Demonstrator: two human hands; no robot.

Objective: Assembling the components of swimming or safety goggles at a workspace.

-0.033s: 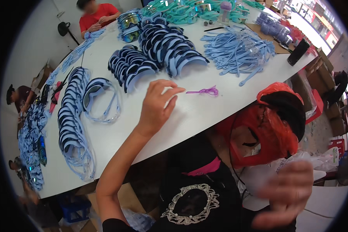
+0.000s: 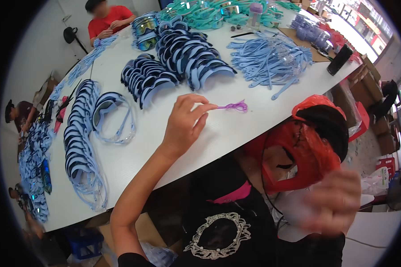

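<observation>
My left hand [image 2: 187, 122] reaches over the white table with its fingers bent and the thumb apart from them. One fingertip touches the straight end of a small purple looped cord [image 2: 236, 106] lying on the table. My right hand [image 2: 332, 204] is raised off the table's near edge at the right, smeared by motion, so its fingers cannot be read. Beyond my left hand are rows of nested light-blue goggle frames [image 2: 153, 80]. To its left a single pair of blue goggles [image 2: 113, 118] lies with its strap looped.
A column of stacked blue goggles [image 2: 78, 138] lines the left side. Light-blue straps [image 2: 272, 60] pile at the right, near a black cylinder [image 2: 340, 60]. Green goggles [image 2: 200, 13] fill the far end. A red plastic bag [image 2: 316, 142] hangs by the near edge. A person in red [image 2: 111, 24] sits opposite.
My left hand has moved slightly right, its fingertip now meeting the purple cord's end. My right hand has shifted and stays blurred. The view has tilted a little.
</observation>
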